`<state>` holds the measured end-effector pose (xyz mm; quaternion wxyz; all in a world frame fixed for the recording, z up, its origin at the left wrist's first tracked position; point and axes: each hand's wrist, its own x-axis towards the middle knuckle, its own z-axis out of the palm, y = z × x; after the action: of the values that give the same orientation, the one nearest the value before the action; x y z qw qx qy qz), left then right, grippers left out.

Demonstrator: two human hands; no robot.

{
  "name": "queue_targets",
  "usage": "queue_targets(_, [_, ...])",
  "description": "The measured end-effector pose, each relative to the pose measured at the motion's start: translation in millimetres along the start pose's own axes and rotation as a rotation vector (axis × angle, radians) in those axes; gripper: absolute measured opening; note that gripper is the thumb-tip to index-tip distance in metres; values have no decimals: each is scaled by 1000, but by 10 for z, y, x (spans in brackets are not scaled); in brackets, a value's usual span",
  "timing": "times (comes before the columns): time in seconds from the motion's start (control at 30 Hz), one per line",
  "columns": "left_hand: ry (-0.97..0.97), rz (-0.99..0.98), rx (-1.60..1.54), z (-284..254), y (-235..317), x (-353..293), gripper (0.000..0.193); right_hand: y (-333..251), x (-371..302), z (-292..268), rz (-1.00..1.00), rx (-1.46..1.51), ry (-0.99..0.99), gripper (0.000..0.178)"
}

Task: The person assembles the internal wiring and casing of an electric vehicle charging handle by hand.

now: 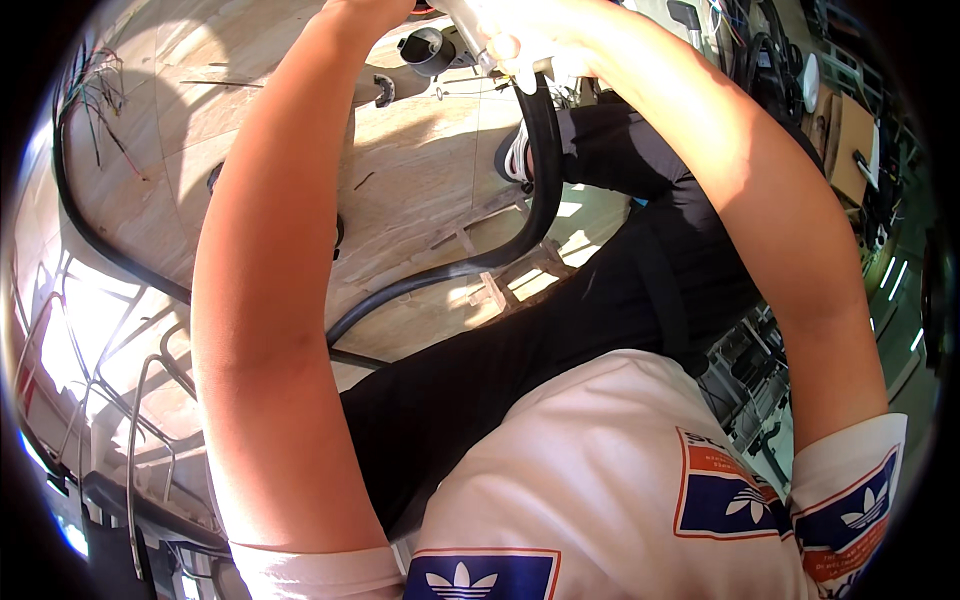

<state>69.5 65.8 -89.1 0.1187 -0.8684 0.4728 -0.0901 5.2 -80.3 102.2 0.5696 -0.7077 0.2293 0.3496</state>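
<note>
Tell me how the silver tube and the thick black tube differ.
The silver tube is pale; the thick black tube is dark. The silver tube looks straight; the thick black tube curves. The silver tube shows less length than the thick black tube. Both look rounded.

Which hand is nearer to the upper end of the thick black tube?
Right. The right hand is just above the black tube's upper end; the left hand is farther up and left, mostly cut off by the top edge.
</note>
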Motion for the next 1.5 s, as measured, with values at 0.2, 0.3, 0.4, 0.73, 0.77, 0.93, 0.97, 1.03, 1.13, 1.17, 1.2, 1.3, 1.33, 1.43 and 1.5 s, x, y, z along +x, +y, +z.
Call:
queue_targets(0.2, [115,-318,-521,93,12,66,25,47,35,-65,-32,125,-91,30])
queue_targets(0.3, [156,-199,-494,33,3,122,27,54,13,-168,-46,151,-130,30])
queue_targets(0.4, [150,-198,-534,-152,-47,94,28,68,27,-182,-75,163,-140,29])
queue_targets(0.73, [15,-510,-980,-421,-181,3,41,143,-66,-274,29,-32,5,34])
queue_targets(0.77, [130,-562,-1016,-470,-202,-105,26,195,-50,-294,23,-15,21,35])
queue_targets(0.93, [261,-922,-1339,-1311,-75,-73,24,247,-69,-400,57,1,123,35])
queue_targets(0.97, [219,-929,-1319,-1478,-62,-65,26,238,-110,-417,36,5,153,39])
queue_targets(1.03, [240,-891,-1131,-1679,-100,-98,26,177,-152,-330,29,61,209,61])
queue_targets(1.13, [452,-898,-1109,-1981,61,96,24,131,-228,-385,-83,-41,192,81])
queue_targets(1.17, [500,-891,-1072,-1994,135,174,24,170,-202,-408,-124,-44,175,74])
queue_targets(1.2, [511,-877,-1150,-2051,210,270,27,214,-185,-466,-165,-52,166,67])
queue_targets(1.3, [542,-897,-1122,-1941,447,266,35,172,-146,-465,-215,170,-8,34])
queue_targets(1.33, [556,-944,-1180,-1959,536,307,38,231,-100,-530,-217,137,-22,30])
queue_targets(1.43, [675,-920,-1196,-1963,603,210,45,224,-120,-575,-96,435,-88,39])
queue_targets(1.5, [658,-926,-1211,-1980,661,161,49,117,-195,-454,-85,578,-119,46])
